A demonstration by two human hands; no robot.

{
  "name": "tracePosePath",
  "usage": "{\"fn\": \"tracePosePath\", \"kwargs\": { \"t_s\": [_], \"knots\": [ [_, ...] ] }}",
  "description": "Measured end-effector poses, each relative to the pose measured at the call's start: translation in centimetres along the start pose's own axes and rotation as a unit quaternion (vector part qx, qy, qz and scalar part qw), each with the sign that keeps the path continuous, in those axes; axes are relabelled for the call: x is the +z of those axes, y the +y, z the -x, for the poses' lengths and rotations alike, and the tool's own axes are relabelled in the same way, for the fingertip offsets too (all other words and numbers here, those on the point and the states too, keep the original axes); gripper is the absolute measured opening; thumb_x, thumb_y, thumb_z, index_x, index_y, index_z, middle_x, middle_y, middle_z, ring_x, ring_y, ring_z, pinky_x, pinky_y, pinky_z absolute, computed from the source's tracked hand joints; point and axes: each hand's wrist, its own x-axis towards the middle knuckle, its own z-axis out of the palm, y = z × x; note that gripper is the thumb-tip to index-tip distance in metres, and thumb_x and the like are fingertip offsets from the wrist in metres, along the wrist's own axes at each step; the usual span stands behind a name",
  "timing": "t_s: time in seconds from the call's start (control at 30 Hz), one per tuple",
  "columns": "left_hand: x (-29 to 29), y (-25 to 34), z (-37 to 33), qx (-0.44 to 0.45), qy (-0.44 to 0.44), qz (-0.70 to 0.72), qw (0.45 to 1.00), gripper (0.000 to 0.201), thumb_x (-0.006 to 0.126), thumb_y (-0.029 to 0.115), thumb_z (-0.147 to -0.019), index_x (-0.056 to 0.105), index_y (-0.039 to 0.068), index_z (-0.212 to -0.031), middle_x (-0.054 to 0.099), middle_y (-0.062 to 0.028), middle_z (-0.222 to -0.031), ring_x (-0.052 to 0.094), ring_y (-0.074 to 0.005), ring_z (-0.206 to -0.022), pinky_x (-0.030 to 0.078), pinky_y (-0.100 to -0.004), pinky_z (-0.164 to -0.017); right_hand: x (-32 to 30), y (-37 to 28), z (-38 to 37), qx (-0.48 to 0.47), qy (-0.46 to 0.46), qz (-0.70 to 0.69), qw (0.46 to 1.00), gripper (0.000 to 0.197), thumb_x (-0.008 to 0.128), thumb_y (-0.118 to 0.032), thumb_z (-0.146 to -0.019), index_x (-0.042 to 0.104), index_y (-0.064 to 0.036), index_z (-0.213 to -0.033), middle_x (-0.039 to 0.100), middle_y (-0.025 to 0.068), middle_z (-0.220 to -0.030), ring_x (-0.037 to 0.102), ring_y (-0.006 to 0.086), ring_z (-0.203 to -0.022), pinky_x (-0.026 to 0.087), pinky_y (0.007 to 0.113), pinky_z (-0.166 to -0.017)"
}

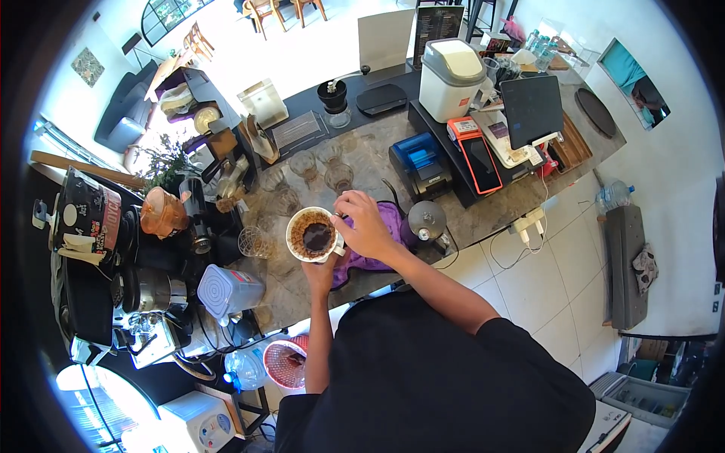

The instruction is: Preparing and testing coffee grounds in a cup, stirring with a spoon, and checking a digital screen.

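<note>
A white coffee dripper (291, 240) with a handle is over the counter's near edge, with brown coffee grounds up its inner wall and dark liquid in the middle. My left hand (320, 275) grips it from below, its fingers partly hidden. At the dripper's right rim, my right hand (364, 226) has its fingers and thumb curled together against the edge. A purple cloth (389, 219) lies on the counter under and beside my right hand. Right of that cloth stands a grey gooseneck kettle (427, 221).
Several clear glasses (338, 178) stand beyond the dripper, and a glass with a patterned wall (254, 241) is to its left. A lidded plastic container (228, 291) sits near left, by a coffee grinder (162, 213). Rightward are a blue-topped printer (420, 164), an orange card terminal (476, 155) and a tablet (532, 111).
</note>
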Motion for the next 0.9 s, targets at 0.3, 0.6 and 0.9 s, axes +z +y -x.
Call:
{"fn": "tracePosePath", "kwargs": {
  "t_s": [0.3, 0.6, 0.9],
  "knots": [
    [-0.35, -0.55, 0.21, 0.0, 0.016, -0.017, 1.0, 0.046, 0.085, 0.01, -0.08, 0.067, -0.005, -0.119, 0.072, -0.0102, -0.117, 0.068, -0.0197, -0.105, 0.052, -0.0352, -0.096, -0.21, 0.0, -0.03, 0.032, -0.014, -0.021, 0.999, 0.019, 0.07, -0.016, -0.09, 0.067, 0.0, -0.099, 0.064, 0.0136, -0.114, 0.056, 0.0347, -0.118, 0.041, 0.046, -0.1],
    [-0.13, -0.41, 0.01, 0.007, 0.019, -0.029, 0.999, 0.045, 0.085, 0.011, -0.079, 0.068, -0.005, -0.117, 0.073, -0.0102, -0.114, 0.069, -0.0195, -0.103, 0.052, -0.0347, -0.095, -0.03, 0.23, 0.06, 0.014, 0.009, 0.001, 1.0, 0.018, 0.07, -0.016, -0.09, 0.067, -0.0003, -0.099, 0.064, 0.0135, -0.112, 0.057, 0.0348, -0.115, 0.041, 0.046, -0.1],
    [-0.18, -0.5, 0.09, -0.001, 0.012, -0.016, 1.0, 0.047, 0.086, 0.012, -0.079, 0.068, -0.005, -0.119, 0.072, -0.0098, -0.115, 0.069, -0.0184, -0.104, 0.052, -0.0343, -0.095, 0.07, 0.3, -0.11, 0.044, -0.013, -0.028, 0.999, 0.017, 0.07, -0.016, -0.09, 0.068, -0.0012, -0.099, 0.065, 0.0129, -0.111, 0.057, 0.0336, -0.114, 0.041, 0.046, -0.099]
  ]
}}
